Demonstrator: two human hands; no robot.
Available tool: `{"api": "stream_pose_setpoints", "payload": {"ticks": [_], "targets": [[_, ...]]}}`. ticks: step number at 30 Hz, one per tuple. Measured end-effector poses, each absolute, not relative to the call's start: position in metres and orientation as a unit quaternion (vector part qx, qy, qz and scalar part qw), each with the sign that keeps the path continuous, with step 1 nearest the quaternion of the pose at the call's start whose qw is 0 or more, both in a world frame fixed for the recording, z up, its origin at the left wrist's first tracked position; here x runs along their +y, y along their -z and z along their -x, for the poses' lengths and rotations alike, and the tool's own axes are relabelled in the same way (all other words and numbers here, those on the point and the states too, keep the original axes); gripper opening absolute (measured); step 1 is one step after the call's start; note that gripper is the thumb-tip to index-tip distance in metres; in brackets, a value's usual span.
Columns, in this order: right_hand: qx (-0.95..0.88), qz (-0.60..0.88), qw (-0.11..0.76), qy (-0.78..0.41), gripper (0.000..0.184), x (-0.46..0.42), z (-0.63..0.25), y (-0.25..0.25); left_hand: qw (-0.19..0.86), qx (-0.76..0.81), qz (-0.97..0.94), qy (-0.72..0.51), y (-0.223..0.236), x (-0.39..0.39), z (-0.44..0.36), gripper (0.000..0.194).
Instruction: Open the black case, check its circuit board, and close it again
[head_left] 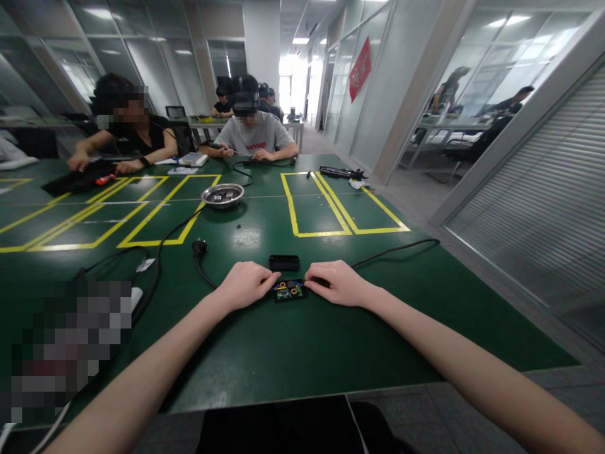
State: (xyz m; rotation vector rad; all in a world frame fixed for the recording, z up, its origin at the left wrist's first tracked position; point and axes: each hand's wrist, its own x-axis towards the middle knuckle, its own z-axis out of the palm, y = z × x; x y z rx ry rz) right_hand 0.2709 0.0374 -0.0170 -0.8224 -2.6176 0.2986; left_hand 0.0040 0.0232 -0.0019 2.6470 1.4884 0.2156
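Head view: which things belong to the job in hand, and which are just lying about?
Likely in the job:
circuit board, between left hand and right hand
black shell
plug

Apparently lying about:
metal bowl
white tag

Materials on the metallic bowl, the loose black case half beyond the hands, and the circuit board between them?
Bowl: metal, likely stainless steel; silvery, shiny, bright reflections.
Black case half: probably moulded plastic; uniform black, hollow box shape. Exact polymer unclear.
Circuit board: green base, likely coated fibreglass laminate; orange-toned rings on it could be copper-wound coils, too small to confirm.
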Motion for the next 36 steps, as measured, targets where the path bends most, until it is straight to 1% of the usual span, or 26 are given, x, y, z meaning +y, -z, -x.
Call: {"api": "stream_pose_setpoints", "payload": {"ticks": [4,6,9,14,19,23,26,27,28,29,31,32,33,34,36], "targets": [[-0.931,0.267,0.206,-0.14,0.025,0.04,-0.269,0.018,0.036,0.494,-0.866,-0.072,0.003,0.022,-0.006,0.055],[-0.926,0.28,0.205,-0.148,0.028,0.041,-0.267,0.02,0.036,0.493,-0.866,-0.076,0.003,0.02,-0.007,0.055],[-0.916,0.325,0.2,-0.125,0.029,0.04,-0.263,0.023,0.039,0.501,-0.862,-0.069,0.003,0.02,-0.009,0.055],[-0.909,0.373,0.166,-0.084,0.034,0.036,-0.259,0.022,0.042,0.512,-0.857,-0.051,0.001,0.021,-0.01,0.054],[-0.917,0.365,0.127,-0.097,0.034,0.037,-0.257,0.014,0.042,0.505,-0.86,-0.056,0.001,0.022,-0.008,0.049],[-0.925,0.351,0.125,-0.08,0.029,0.035,-0.255,0.011,0.005,0.476,-0.872,-0.114,0.003,0.022,-0.009,0.039],[-0.918,0.364,0.146,-0.06,0.02,0.034,-0.255,0.014,-0.017,0.455,-0.871,-0.188,0.005,0.024,-0.009,0.033],[-0.913,0.369,0.164,-0.063,0.015,0.035,-0.256,0.015,-0.012,0.452,-0.869,-0.201,0.006,0.025,-0.008,0.034],[-0.906,0.372,0.188,-0.071,0.01,0.036,-0.257,0.017,0.0,0.449,-0.87,-0.204,0.008,0.026,-0.006,0.04],[-0.899,0.372,0.214,-0.083,0.012,0.037,-0.258,0.02,0.014,0.45,-0.871,-0.195,0.009,0.027,-0.004,0.053],[-0.89,0.362,0.255,-0.107,0.032,0.042,-0.26,0.025,0.056,0.435,-0.886,-0.15,0.011,0.028,0.002,0.083],[-0.89,0.352,0.263,-0.119,0.042,0.044,-0.26,0.027,0.07,0.421,-0.894,-0.137,0.011,0.029,0.004,0.093],[-0.892,0.343,0.264,-0.131,0.049,0.046,-0.261,0.029,0.079,0.405,-0.9,-0.138,0.012,0.029,0.007,0.098],[-0.894,0.334,0.262,-0.144,0.052,0.047,-0.261,0.03,0.087,0.391,-0.905,-0.144,0.011,0.028,0.008,0.1],[-0.892,0.32,0.268,-0.173,0.052,0.048,-0.261,0.032,0.098,0.376,-0.907,-0.165,0.011,0.027,0.009,0.096]]}}
